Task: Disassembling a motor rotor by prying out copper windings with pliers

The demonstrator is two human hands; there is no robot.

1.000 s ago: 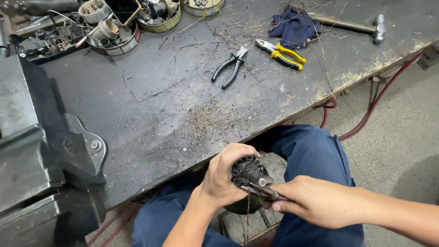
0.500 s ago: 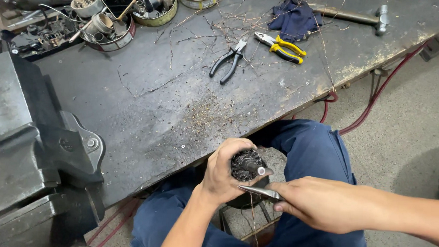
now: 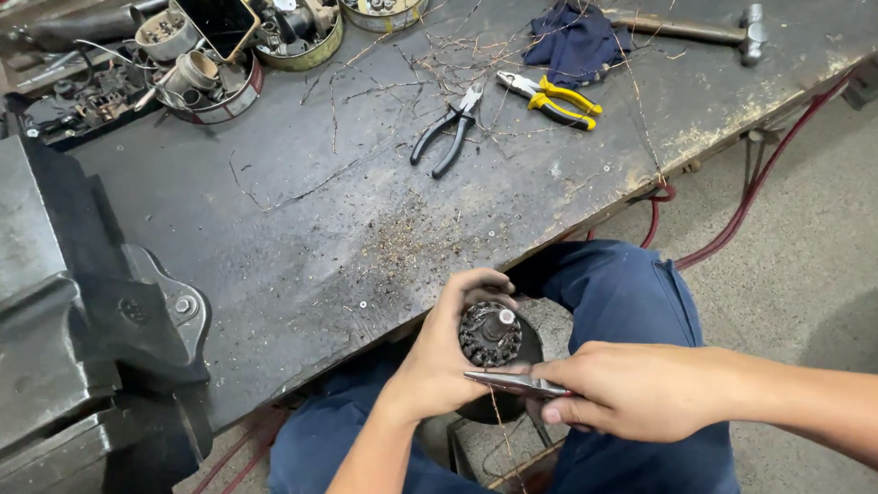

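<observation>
Nearest, over the lap in blue trousers: left hand wrapped around a dark round motor armature, fingers curled shut about its body, end face up. Face shows a ring of dark slotted segments round a pale central shaft tip. Right hand closed on slim metal pliers, tips lying at the armature's lower edge; a thin copper wire hangs down from there.

Against half a second ago: armature and both hands sit in much the same place, just off the counter edge; the pliers lie flatter across the lower rim.

Left, a heavy grey bench vise on the counter. Middle of counter: scatter of wire scraps, black-handled pliers, yellow-handled pliers further on. Far edge: dark blue cloth, hammer, round tins of small parts, a flat black rectangular device; any labels too small to tell. Red hose drops off the right side to the floor.
</observation>
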